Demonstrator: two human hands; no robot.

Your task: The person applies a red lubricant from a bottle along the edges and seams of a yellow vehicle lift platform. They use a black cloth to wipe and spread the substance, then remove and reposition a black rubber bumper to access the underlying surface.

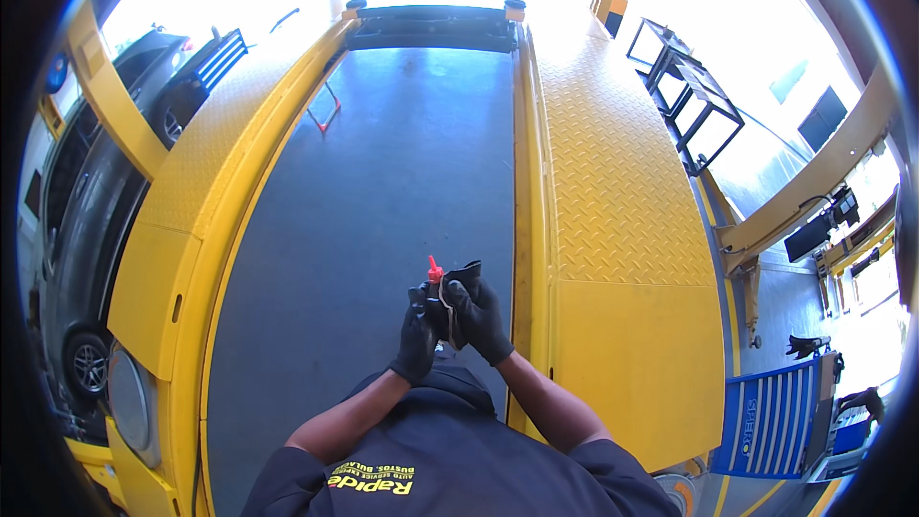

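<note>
Head view: a small dark bottle with a red nozzle sits upright between both gloved hands, above the grey floor between yellow ramps. The left hand fingers wrap its base; the right hand fingers close around a black cloth beside it. A steady, upright hold seems wise.
</note>
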